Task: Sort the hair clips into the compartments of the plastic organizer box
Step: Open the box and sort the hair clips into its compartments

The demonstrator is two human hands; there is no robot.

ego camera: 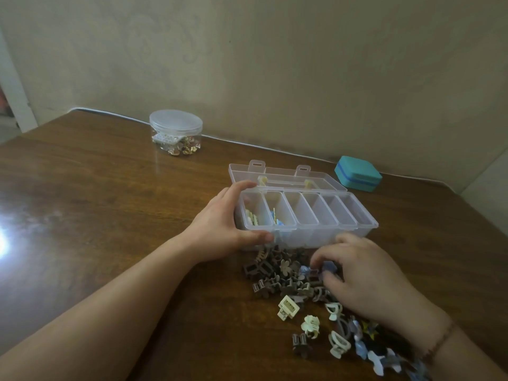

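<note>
Our right hand (365,279) is curled down over the pile of clips (291,279), its fingertips pinching a blue clip (328,266) at the top of the heap. Our left hand (220,224) grips the left end of the box (308,213), thumb along its near wall and fingers hooked over the far corner. The box sits open mid-desk, just behind the pile, its lid (283,176) lying flat toward the wall. We see six compartments: the leftmost holds cream clips (252,217), the second holds blue ones (277,218), and nothing shows in the other four. The pile is mostly brown, with cream and blue clips scattered toward the near edge of the desk (110,202). Near the far edge stand a lidded clear jar (176,133) of small trinkets and, further right, a teal case (357,173).
</note>
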